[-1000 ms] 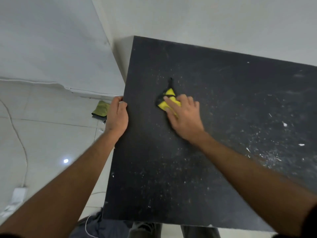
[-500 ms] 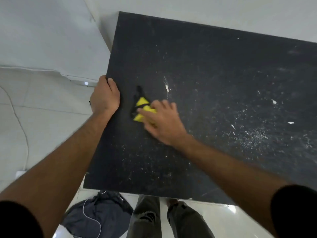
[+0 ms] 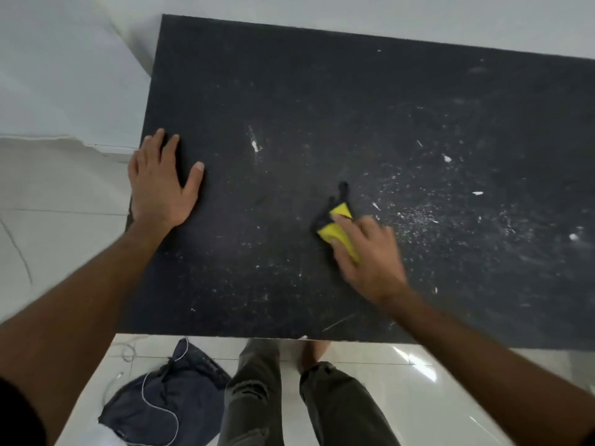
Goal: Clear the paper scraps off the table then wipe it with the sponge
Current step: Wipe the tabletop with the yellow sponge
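**Sponge under the right hand on the dusty worktop**

While the left hand point(image 3: 161, 188) lies flat with spread fingers at the left edge of the black worktop point(image 3: 289, 91), the right hand point(image 3: 367, 252) presses on the yellow sponge point(image 3: 338, 230) near the middle, fingers curled over it. White paper scraps point(image 3: 447, 158) and fine crumbs lie on the right part of the worktop, just beside the sponge and farther right. On the white floor at the near side lies a dark cloth point(image 3: 167, 407), beside the legs of the person.
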Demonstrator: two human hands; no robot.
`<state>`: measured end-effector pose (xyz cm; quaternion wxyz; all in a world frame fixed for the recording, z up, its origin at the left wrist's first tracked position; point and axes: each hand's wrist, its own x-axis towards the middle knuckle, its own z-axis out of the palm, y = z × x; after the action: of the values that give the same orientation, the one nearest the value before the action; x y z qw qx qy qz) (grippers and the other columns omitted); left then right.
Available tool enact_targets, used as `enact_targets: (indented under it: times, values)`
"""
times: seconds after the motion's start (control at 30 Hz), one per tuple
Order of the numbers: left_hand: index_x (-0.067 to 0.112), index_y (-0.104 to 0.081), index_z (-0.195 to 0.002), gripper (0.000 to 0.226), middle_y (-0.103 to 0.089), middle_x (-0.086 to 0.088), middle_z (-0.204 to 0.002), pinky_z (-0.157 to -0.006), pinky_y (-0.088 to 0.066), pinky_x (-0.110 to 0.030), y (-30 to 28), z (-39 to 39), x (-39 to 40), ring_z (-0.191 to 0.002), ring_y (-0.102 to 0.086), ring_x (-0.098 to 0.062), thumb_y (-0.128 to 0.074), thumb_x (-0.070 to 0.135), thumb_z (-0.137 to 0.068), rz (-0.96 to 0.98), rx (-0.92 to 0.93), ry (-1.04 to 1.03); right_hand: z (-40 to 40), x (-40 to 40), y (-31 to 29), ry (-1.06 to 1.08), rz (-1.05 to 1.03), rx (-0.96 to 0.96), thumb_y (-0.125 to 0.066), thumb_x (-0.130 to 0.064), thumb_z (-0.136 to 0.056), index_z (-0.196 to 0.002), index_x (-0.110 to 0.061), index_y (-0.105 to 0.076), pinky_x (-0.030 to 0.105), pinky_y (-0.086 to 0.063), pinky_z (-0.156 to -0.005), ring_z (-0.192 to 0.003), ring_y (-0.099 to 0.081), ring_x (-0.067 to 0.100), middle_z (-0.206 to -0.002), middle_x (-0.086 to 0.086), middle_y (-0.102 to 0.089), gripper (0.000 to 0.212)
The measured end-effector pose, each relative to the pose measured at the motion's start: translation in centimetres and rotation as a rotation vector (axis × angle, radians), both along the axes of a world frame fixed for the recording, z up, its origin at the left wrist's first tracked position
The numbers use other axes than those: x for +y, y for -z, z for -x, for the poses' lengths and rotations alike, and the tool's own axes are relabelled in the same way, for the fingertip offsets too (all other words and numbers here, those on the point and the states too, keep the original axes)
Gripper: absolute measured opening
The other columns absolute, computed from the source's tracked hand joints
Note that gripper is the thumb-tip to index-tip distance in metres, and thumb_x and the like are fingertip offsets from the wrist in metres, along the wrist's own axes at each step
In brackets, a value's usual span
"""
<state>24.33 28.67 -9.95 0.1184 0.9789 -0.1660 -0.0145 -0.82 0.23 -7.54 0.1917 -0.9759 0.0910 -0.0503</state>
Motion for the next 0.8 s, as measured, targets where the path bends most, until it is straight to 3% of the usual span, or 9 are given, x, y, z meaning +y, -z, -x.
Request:
enact_targets:
  times: [0.07,0.13,0.2,0.37,0.43,0.57,0.67,0.73,0.8]
  values:
    - [0.013,-0.032,-0.155,0.071,-0.025,-0.013,-0.166,-0.124,-0.013,-0.050,0.0,0.1,0.1,-0.154,-0.020,-0.033,-0.035,0.060,-0.102,0.021,-0.009,0.006,-1.4,6.2,-0.2,0.014,-0.036,-0.024,-0.059,-0.038,-0.093,-0.138,-0.026,-0.054,0.042,-0.044,-0.078,-0.089,-0.056,0.027,-0.106,0.007,-0.058,0.047]
    - [0.011,-0.035,-0.153,0.072,-0.028,-0.014,-0.165,-0.123,-0.014,-0.049,-0.1,0.2,0.3,-0.153,-0.023,-0.034,-0.037,0.060,-0.100,0.037,-0.015,0.027,-1.4,12.2,0.0,-0.148,-0.038,-0.015,-0.061,-0.040,-0.090,-0.133,-0.027,-0.057,0.043,-0.044,-0.077,-0.088,-0.054,0.028,-0.103,0.007,-0.057,0.045]
    - [0.009,-0.038,-0.151,0.072,-0.031,-0.013,-0.163,-0.123,-0.015,-0.048,-0.2,0.4,0.4,-0.152,-0.025,-0.033,-0.040,0.058,-0.099,0.045,-0.014,0.087,-0.2,12.9,0.8,-0.193,-0.013,0.002,-0.062,-0.042,-0.090,-0.128,-0.028,-0.061,0.043,-0.044,-0.076,-0.088,-0.052,0.028,-0.100,0.006,-0.056,0.040]
    - [0.010,-0.042,-0.148,0.066,-0.035,-0.012,-0.160,-0.123,-0.019,-0.049,-0.5,0.2,0.3,-0.150,-0.029,-0.033,-0.044,0.052,-0.097,0.063,-0.014,0.189,6.0,-0.9,1.7,0.473,0.192,0.069,-0.055,-0.043,-0.089,-0.116,-0.019,-0.067,0.044,-0.037,-0.075,-0.089,-0.052,0.035,-0.100,0.011,-0.056,0.038]
    - [0.011,-0.043,-0.147,0.062,-0.036,-0.011,-0.159,-0.122,-0.020,-0.049,-0.5,0.1,0.2,-0.149,-0.030,-0.033,-0.044,0.049,-0.098,0.072,-0.002,0.164,7.4,-0.6,1.5,0.606,0.180,0.075,-0.050,-0.041,-0.092,-0.116,-0.015,-0.067,0.045,-0.037,-0.077,-0.090,-0.049,0.034,-0.102,0.014,-0.054,0.039]
    - [0.012,-0.047,-0.145,0.052,-0.040,-0.010,-0.157,-0.120,-0.023,-0.051,-0.3,-0.2,0.4,-0.147,-0.034,-0.033,-0.039,0.041,-0.103,0.088,-0.018,0.157,3.2,12.6,0.7,0.198,0.066,0.000,-0.058,-0.032,-0.089,-0.119,-0.026,-0.064,0.040,-0.036,-0.075,-0.088,-0.051,0.031,-0.104,0.009,-0.058,0.031]
    - [0.013,-0.050,-0.145,0.048,-0.041,-0.008,-0.157,-0.120,-0.024,-0.051,0.1,-0.5,0.7,-0.146,-0.035,-0.031,-0.034,0.034,-0.105,0.125,0.003,0.130,-4.6,15.3,1.0,-0.079,0.052,-0.055,-0.058,-0.030,-0.093,-0.128,-0.029,-0.061,0.040,-0.039,-0.075,-0.090,-0.050,0.030,-0.109,0.008,-0.058,0.036]
    - [0.014,-0.049,-0.146,0.048,-0.040,-0.007,-0.159,-0.120,-0.022,-0.051,0.2,-0.7,0.8,-0.148,-0.033,-0.029,-0.032,0.033,-0.105,0.127,0.025,0.125,-8.8,11.4,1.4,0.018,0.104,-0.061,-0.055,-0.034,-0.094,-0.129,-0.030,-0.063,0.042,-0.040,-0.074,-0.088,-0.052,0.032,-0.108,0.010,-0.058,0.036]
    - [0.015,-0.047,-0.147,0.049,-0.038,-0.007,-0.160,-0.121,-0.022,-0.051,0.2,-0.7,0.8,-0.149,-0.031,-0.029,-0.031,0.034,-0.105,0.108,0.028,0.134,-10.0,5.5,1.9,0.315,0.178,-0.067,-0.059,-0.034,-0.093,-0.127,-0.028,-0.065,0.044,-0.042,-0.074,-0.086,-0.056,0.036,-0.106,0.012,-0.059,0.035]
